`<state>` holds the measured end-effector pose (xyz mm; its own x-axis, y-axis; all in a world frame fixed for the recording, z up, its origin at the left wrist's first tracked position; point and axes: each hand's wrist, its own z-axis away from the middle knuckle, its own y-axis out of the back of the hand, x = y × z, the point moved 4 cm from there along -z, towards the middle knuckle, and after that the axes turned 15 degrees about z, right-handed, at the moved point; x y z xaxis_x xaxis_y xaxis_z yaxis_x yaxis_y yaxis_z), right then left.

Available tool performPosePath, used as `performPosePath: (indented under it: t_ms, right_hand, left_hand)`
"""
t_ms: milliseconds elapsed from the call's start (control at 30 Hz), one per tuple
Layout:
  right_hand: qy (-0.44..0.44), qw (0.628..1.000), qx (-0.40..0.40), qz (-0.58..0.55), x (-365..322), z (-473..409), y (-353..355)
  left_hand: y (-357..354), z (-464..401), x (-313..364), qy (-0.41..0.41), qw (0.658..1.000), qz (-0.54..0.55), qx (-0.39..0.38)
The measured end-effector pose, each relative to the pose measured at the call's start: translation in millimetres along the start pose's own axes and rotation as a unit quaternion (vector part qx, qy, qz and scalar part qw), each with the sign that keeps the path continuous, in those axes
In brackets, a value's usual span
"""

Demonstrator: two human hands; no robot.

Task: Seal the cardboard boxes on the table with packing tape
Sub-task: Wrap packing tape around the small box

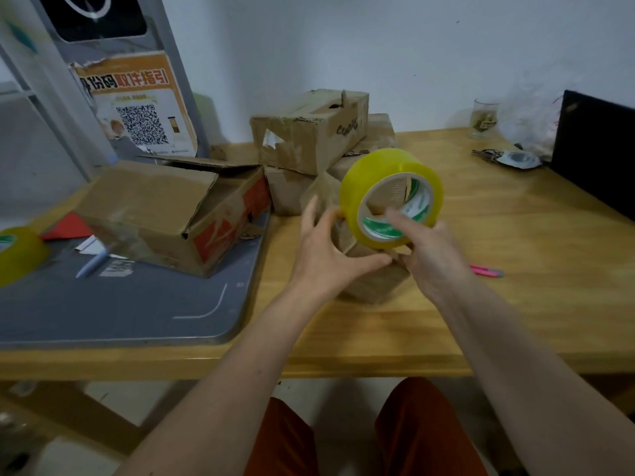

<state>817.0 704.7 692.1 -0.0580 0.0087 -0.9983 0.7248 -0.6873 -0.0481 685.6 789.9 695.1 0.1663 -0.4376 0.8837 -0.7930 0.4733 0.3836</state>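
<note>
Nearest the viewer, the left hand and the right hand meet over a small brown cardboard box that sits near the front edge of the light wooden table. The right hand holds a wide yellow roll of packing tape with a green-and-white core label, one finger hooked through the core, so the roll stands tilted just above the small box and above that hand's knuckles. The left hand is spread wide, thumb against the small box's front top edge and fingertips reaching the roll's left rim; whether it pinches a tape end cannot be told. Right of the small box a pink pen-like tool lies on the wood. Left of the small box, an open brown carton with red print rests on a grey mat, with a second yellow tape roll farther left. Behind the small box stands a stack of torn brown cardboard boxes, and far right of it a black laptop.
</note>
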Motion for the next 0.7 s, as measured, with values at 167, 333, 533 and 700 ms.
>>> performPosePath:
  t_ms: [167, 333, 533, 700]
  right_hand:
    - [0.051, 0.982, 0.030, 0.177, 8, 4, -10]
    - [0.107, 0.962, 0.017, 0.252, 1, -1, -18]
    - [0.035, 0.987, 0.047, 0.151, 10, -13, 10]
    - [0.028, 0.987, 0.059, 0.146, 13, -10, 6]
  left_hand:
    - [-8, 15, -22, -0.047, 0.994, 0.086, 0.045]
    - [3, 24, -41, -0.042, 0.989, 0.114, 0.081]
    - [14, 27, -60, -0.015, 0.989, 0.122, 0.078]
    - [12, 28, -52, 0.020, 0.994, 0.084, 0.063]
